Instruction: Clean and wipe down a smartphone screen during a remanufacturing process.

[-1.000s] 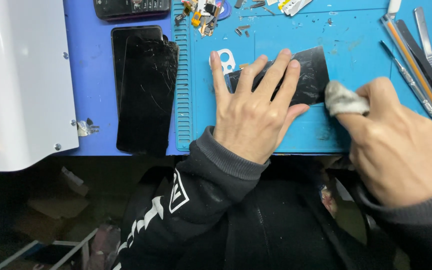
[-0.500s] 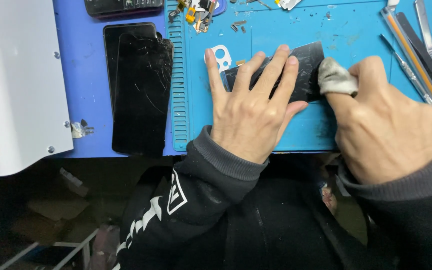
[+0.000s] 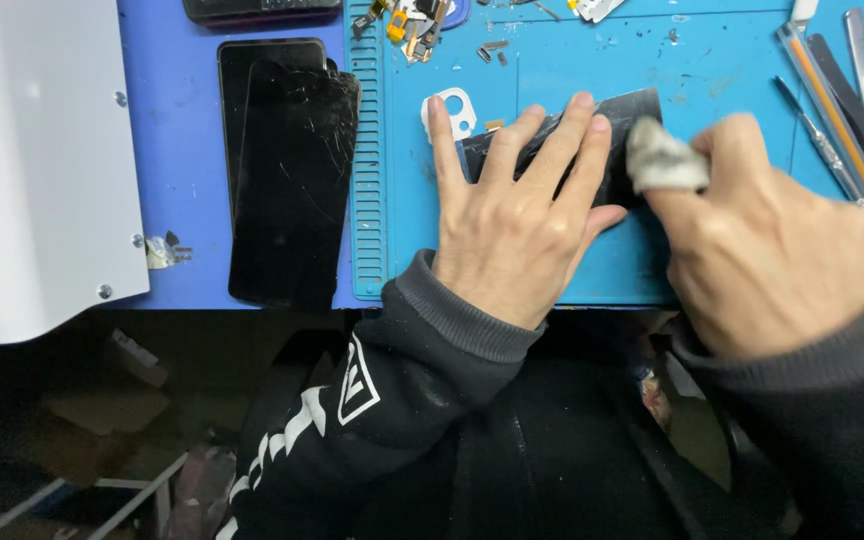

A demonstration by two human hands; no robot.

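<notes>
My left hand [image 3: 517, 215] lies flat with fingers spread on a dark phone panel [image 3: 632, 115], pressing it onto the blue work mat [image 3: 592, 60]. My right hand [image 3: 762, 235] pinches a small white cloth wad [image 3: 664, 160] and holds it against the panel's right part. A white camera-frame piece [image 3: 449, 108] lies on the mat just beyond my left index finger. Most of the panel is hidden under both hands.
A cracked black phone screen [image 3: 292, 190] lies over another dark phone [image 3: 252, 70] left of the mat. A white device [image 3: 37, 160] fills the far left. Tweezers and pry tools [image 3: 847, 100] lie at the right; small screws and parts [image 3: 412, 20] at the top.
My right hand has carried the cloth leftward and up along the panel, closer to my left hand. The left hand has stayed pressed on the panel.
</notes>
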